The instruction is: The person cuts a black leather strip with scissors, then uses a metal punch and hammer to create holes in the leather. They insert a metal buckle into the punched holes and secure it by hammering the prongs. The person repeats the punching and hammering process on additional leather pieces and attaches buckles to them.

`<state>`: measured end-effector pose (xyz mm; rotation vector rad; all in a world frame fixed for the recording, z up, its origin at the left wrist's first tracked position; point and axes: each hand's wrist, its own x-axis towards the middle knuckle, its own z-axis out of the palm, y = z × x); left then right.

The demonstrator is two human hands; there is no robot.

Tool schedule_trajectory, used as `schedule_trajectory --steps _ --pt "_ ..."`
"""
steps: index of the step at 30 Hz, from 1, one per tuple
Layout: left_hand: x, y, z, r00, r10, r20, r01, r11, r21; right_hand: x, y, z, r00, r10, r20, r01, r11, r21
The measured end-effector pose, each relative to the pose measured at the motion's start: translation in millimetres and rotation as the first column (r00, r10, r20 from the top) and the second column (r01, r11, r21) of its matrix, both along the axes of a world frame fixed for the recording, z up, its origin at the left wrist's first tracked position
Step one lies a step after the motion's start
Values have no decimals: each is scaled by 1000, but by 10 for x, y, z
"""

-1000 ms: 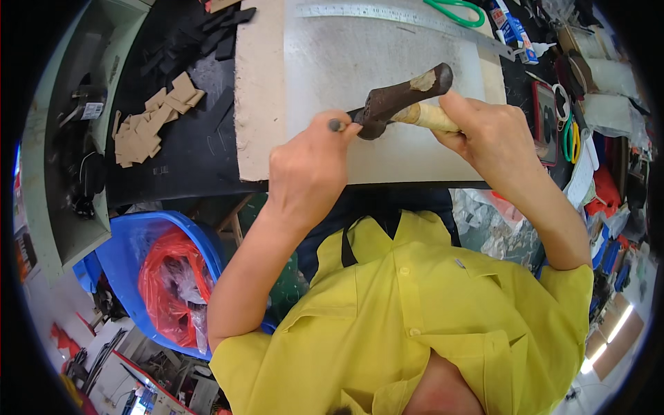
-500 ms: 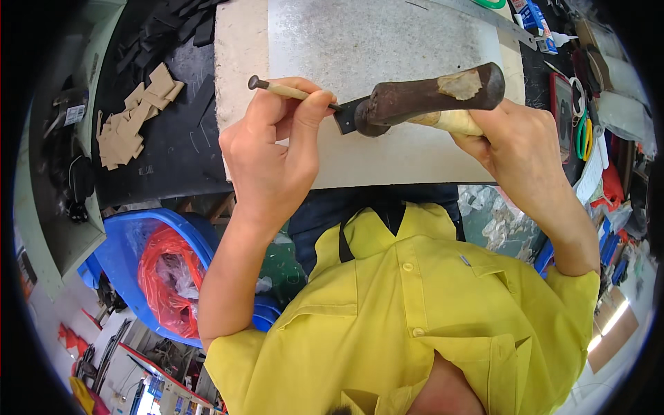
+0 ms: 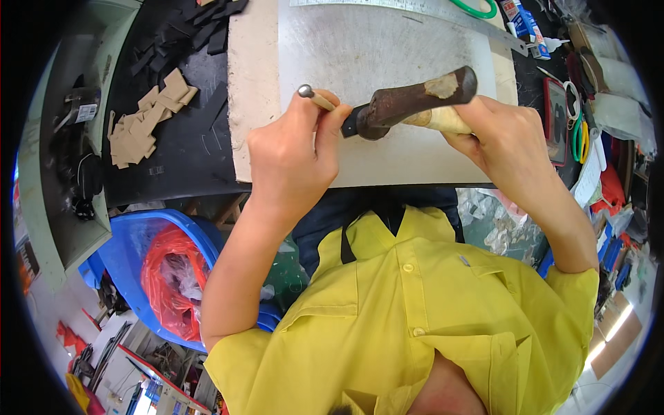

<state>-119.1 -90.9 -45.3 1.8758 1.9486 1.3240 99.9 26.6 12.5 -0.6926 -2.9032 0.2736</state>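
My left hand is closed around a slim punch-like tool with a rounded metal end and a pale wrapped shaft; its tip is hidden. At its fingertips is a small black piece with tiny holes, partly covered by the hammer. My right hand grips a hammer by its pale wrapped handle. The hammer's dark brown head has a worn light patch and lies level over the black piece. Whether hammer and piece touch, I cannot tell. Both hands are above a pale work board.
Tan flat pieces and black strips lie in piles at the left. A metal ruler and green-handled scissors are at the far edge. A blue tub with a red bag stands below, left. Several tools crowd the right.
My left hand has moved right, and the punch-like tool's metal end now tilts more upward. The hammer has shifted slightly left. The view has also shifted a little.
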Motion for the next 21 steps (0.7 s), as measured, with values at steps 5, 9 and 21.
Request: schedule_trajectory --steps 5,9,21 --pt "40 9 63 990 -2 -138 2 1000 -1 -169 172 383 958 -102 -268 94 995 -45" --pt "30 45 94 989 -70 -127 70 998 -5 -12 315 1118 606 -284 -743 -206 846 -492" --pt "80 -31 30 928 -67 -367 70 998 -6 762 514 -255 663 -704 -255 743 659 116"
